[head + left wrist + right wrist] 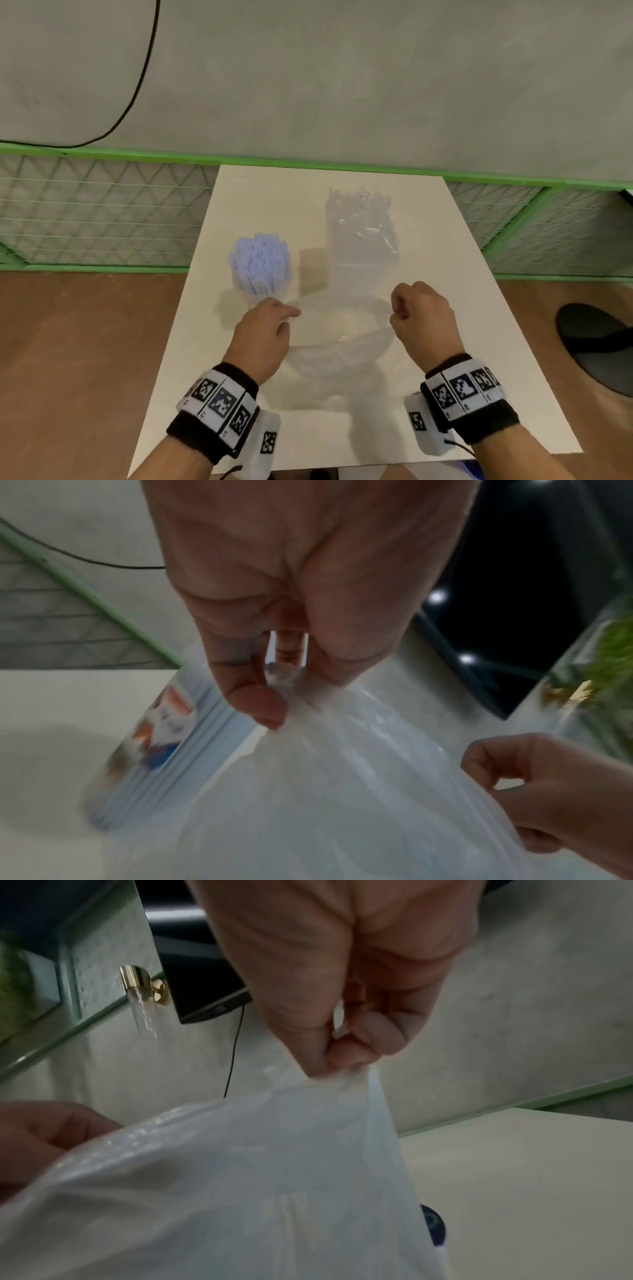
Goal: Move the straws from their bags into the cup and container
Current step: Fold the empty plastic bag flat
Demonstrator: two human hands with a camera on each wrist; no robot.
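A clear plastic bag (339, 332) hangs stretched between my two hands over the near middle of the white table (462, 394). My left hand (291, 317) pinches its left top edge, thumb against fingertips (270, 710). My right hand (397, 310) pinches the right top edge (342, 1061). No coloured straws show inside the bag (342, 791). Just beyond my left hand stands a cup (258, 267) packed with pale blue straws, its printed side (164, 750) close to my fingers. A clear container (363, 229) of clear straws stands farther back, right of the cup.
A green mesh fence (102, 212) runs behind the table, below a grey wall with a black cable (144, 68). A black rounded object (596, 342) lies on the brown floor to the right. A small tan patch (313, 274) sits between cup and container.
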